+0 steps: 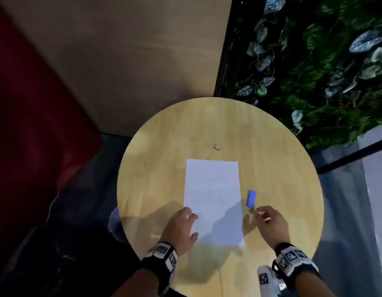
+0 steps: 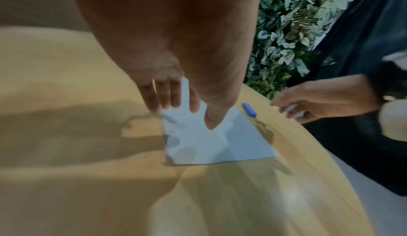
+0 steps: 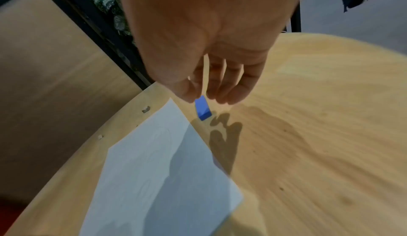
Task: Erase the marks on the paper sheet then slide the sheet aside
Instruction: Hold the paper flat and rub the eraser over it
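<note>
Head: sheet flat mid-table; eraser just right of it. Left wrist: left hand, fingers straight, on sheet's near-left edge. Right wrist: right hand, fingers loosely extended, empty, above eraser.

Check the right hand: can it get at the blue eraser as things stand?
Probably yes. The right hand is beside the sheet with loosely curled, empty fingers just short of the blue eraser, which lies alone on the round table, off the paper sheet. Nothing lies between them.
</note>
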Motion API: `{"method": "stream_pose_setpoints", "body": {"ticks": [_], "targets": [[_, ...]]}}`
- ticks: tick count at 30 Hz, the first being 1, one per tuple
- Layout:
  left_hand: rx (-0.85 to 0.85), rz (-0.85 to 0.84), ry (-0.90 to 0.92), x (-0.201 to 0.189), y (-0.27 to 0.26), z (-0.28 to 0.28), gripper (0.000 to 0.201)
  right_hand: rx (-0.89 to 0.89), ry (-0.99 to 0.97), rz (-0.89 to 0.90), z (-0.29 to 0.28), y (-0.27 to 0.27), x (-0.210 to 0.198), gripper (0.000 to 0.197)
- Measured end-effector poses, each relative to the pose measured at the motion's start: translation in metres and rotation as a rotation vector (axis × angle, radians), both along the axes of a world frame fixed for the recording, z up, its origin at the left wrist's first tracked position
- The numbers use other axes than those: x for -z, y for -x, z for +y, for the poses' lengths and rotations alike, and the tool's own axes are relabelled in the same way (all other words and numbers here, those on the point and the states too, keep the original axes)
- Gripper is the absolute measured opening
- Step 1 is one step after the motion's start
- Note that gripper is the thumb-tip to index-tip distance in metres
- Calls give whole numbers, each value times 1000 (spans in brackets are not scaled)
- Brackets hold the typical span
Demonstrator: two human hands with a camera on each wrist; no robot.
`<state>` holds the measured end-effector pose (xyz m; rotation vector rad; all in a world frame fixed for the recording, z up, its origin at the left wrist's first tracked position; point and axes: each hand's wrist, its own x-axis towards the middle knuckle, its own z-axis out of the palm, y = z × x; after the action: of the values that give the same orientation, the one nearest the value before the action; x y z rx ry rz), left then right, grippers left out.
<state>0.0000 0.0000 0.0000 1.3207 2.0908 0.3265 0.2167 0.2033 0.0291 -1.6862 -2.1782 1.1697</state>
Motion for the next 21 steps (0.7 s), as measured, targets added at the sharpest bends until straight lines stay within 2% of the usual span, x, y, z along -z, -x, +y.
{"method": "stream_pose_setpoints", "body": {"ticks": [2, 5, 7, 10, 13, 17, 21], "targets": [[16, 15, -58, 13, -5, 13, 59, 97, -52, -5, 12, 8, 9, 8], [26, 41, -106, 21, -10, 39, 75, 186, -31, -30, 32, 19, 23, 30], [40, 57, -79, 31, -11, 50, 90, 142, -21, -67, 41, 22, 34, 46], [42, 61, 6, 44, -8, 59, 100, 58, 26, -98, 49, 29, 48, 43], [41, 58, 12, 53, -6, 54, 100, 38, -19, -68, 51, 33, 58, 36], [-18, 51, -90, 58, -10, 42, 97, 3, 4, -14, 50, 32, 63, 30], [-77, 167, -155, 51, -15, 51, 73, -92, 14, 91, 36, 28, 52, 29]]}}
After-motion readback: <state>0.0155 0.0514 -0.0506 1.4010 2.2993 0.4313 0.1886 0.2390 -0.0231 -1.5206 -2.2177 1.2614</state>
